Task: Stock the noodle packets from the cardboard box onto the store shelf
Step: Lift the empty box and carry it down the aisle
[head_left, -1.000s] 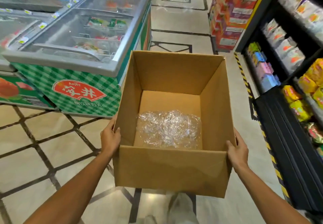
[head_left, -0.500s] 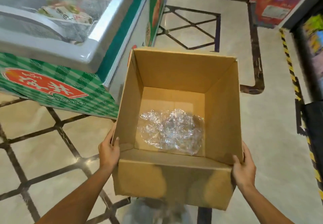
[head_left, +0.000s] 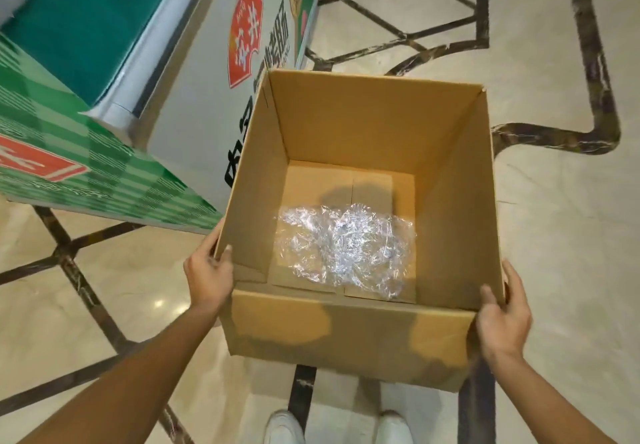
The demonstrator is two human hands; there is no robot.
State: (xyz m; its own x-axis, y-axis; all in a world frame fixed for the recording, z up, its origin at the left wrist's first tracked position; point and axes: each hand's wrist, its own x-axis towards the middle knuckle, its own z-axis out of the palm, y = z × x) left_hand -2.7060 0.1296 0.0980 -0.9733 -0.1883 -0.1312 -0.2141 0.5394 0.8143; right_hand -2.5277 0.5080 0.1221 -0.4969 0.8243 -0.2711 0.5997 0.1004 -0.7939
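An open brown cardboard box hangs low over the floor in front of me. On its bottom lies only a crumpled piece of clear plastic wrap; I see no noodle packets inside. My left hand grips the box's near left corner, thumb over the rim. My right hand grips the near right corner, thumb inside the wall. The store shelf is out of view.
A chest freezer with green chequered sides and a red logo stands close on the left, almost touching the box's left wall. Pale tiled floor with dark inlaid lines spreads to the right and behind. My white shoes show below the box.
The view has tilted down and the box has dropped lower toward the floor beside the freezer. The shelf on the right has left the frame. Both hands keep the same hold.
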